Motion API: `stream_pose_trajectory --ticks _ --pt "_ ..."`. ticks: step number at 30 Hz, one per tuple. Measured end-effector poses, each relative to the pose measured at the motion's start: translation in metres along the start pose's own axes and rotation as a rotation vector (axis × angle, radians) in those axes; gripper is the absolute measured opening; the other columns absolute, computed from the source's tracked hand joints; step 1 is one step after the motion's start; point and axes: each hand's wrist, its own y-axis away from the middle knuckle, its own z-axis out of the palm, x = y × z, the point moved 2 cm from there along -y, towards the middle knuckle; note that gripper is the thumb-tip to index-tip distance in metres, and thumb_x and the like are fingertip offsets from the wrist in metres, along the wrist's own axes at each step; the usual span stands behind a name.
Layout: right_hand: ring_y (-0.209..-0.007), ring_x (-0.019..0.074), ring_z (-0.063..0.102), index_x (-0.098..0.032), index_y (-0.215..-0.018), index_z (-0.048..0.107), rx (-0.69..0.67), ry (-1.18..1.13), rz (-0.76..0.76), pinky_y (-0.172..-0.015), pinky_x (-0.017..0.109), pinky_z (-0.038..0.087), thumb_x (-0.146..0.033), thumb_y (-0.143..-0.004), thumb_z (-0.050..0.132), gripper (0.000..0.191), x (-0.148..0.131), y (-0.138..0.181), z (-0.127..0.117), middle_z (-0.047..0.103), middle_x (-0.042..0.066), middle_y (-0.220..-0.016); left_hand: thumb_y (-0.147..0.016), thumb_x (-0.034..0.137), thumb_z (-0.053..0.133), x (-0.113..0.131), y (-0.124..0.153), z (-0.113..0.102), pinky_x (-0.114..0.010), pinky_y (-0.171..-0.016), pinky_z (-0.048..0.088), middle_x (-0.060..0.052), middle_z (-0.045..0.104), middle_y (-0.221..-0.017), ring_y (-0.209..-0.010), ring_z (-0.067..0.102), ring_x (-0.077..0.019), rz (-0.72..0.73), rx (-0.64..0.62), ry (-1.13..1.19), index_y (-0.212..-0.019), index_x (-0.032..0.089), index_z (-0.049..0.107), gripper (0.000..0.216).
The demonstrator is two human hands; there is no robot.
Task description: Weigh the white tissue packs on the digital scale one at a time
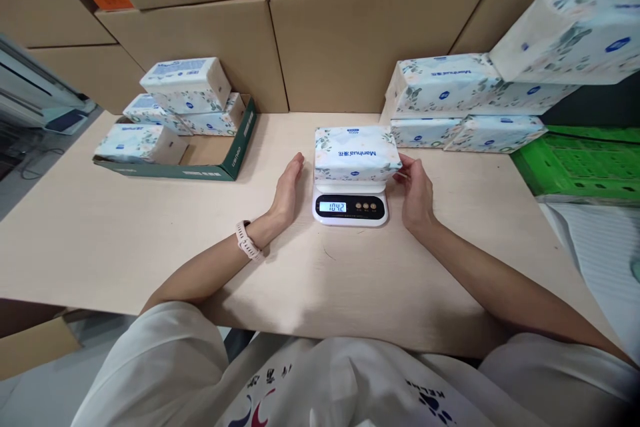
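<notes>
Nearest to the camera is the white shirt of the person, with printed marks on the chest. Both forearms reach forward over the pale table, and the two hands are apart from each other. The left hand, above a pink wristband, is held open beside the scale, touching nothing. The right hand is at the right end of the tissue pack; its fingers are partly hidden, so one cannot tell if they grip it. This pack lies flat on the scale, whose lit display seems to read 104.2. To the left, a shallow green carton holds more packs; to the right stands a pile of similar packs, near a bright green crate.
</notes>
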Motion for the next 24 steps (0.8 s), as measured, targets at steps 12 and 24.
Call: stream_pose_trajectory --ticks 12,24 --pt "-0.135 0.0302 0.081 -0.030 -0.129 0.086 0.006 -0.006 -0.009 -0.126 0.054 0.062 -0.098 -0.099 0.057 0.079 -0.0029 -0.0006 0.0031 0.089 0.007 -0.139 -0.108 0.072 0.058 -0.0011 -0.0014 0.0003 -0.049 -0.158 0.027 -0.011 0.050 -0.194 -0.186 0.040 -0.0335 0.033 -0.017 -0.007 -0.170 0.024 0.062 0.078" --pt "-0.136 0.0297 0.080 -0.031 -0.131 0.085 -0.024 0.054 -0.032 -0.126 0.052 0.063 -0.096 -0.104 0.052 0.077 -0.0033 0.0002 0.0006 0.086 0.006 -0.137 -0.109 0.064 0.068 0.0012 0.0045 0.0002 -0.048 -0.155 0.031 -0.009 0.065 -0.177 -0.177 0.051 -0.0315 0.046 0.031 -0.005 -0.147 0.031 0.070 0.051"
